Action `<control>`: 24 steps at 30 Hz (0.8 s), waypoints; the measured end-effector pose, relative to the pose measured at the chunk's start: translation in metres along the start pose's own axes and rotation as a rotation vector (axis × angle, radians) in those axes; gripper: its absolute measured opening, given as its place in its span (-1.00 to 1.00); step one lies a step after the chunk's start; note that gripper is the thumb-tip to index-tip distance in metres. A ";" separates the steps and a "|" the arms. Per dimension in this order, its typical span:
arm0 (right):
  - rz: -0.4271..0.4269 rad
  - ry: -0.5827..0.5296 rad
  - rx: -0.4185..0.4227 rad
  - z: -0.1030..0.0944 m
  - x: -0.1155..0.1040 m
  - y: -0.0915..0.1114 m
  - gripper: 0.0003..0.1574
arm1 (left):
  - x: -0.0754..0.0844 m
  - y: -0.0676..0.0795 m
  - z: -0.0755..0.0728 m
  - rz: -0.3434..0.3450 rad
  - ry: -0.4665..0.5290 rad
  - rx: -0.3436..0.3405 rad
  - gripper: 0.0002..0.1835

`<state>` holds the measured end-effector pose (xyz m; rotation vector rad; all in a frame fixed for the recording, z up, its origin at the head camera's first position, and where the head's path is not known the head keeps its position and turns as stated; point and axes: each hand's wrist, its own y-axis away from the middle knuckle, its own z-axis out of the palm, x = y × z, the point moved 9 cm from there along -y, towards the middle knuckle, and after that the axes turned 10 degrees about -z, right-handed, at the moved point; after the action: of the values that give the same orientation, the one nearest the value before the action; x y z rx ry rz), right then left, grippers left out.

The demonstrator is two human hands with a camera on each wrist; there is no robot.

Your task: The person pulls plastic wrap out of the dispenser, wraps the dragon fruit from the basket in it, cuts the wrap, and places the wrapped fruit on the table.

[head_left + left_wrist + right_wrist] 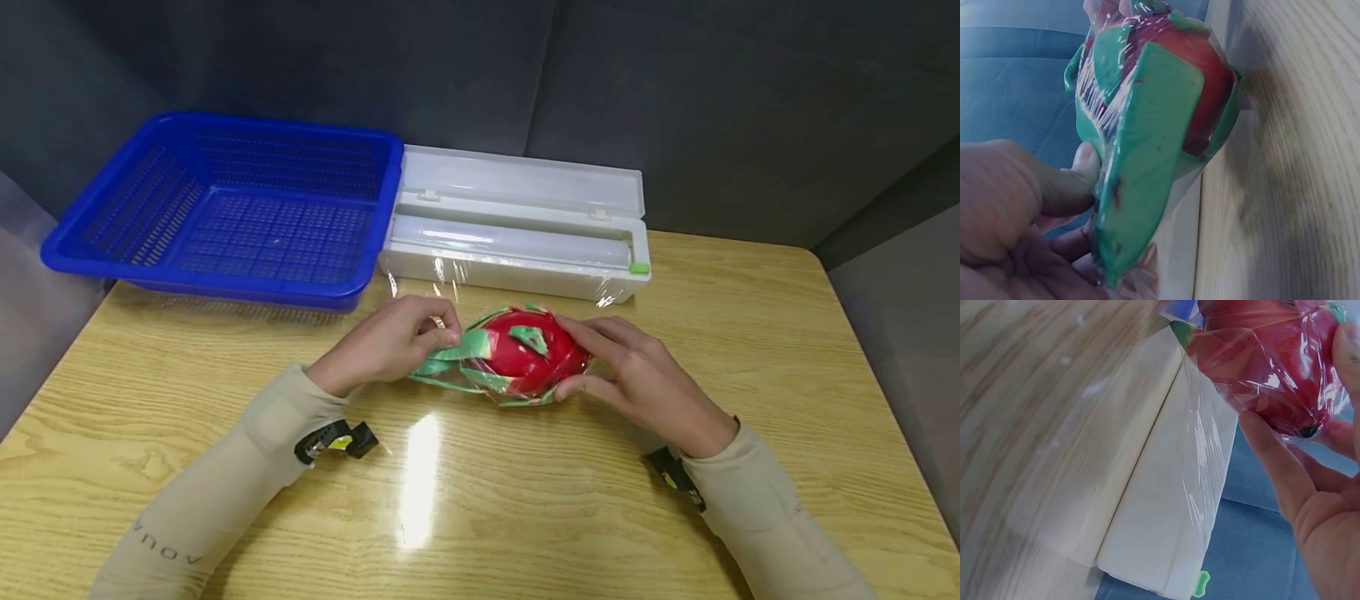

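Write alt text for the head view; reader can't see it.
A person's left hand pinches the leafy end of a red-and-green dragon fruit in clear film, while the right hand holds its other end, at a wooden table. Behind, a blue basket sits left of an open white box holding a film roll.

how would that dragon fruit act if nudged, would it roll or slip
The dragon fruit may roll, given its rounded red body, though the projecting green scales could check it. The glossy plastic film over it may make it slippery to grip.
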<state>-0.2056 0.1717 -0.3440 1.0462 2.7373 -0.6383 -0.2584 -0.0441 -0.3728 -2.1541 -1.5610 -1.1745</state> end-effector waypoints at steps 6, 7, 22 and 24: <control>0.007 -0.014 -0.007 0.000 -0.001 0.000 0.06 | 0.001 0.001 0.000 0.009 -0.001 -0.014 -0.88; 0.009 -0.015 -0.009 0.000 -0.001 0.000 0.06 | 0.000 0.000 0.001 0.006 0.002 -0.019 -0.88; 0.040 -0.063 -0.035 -0.001 0.002 0.000 -0.01 | -0.002 0.000 0.004 -0.026 0.014 -0.061 -0.87; 0.044 -0.067 -0.039 0.000 0.002 0.000 -0.01 | -0.003 0.000 0.004 -0.030 0.015 -0.064 -0.87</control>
<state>-0.2070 0.1736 -0.3445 1.0536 2.6509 -0.6001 -0.2569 -0.0434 -0.3773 -2.1635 -1.5751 -1.2631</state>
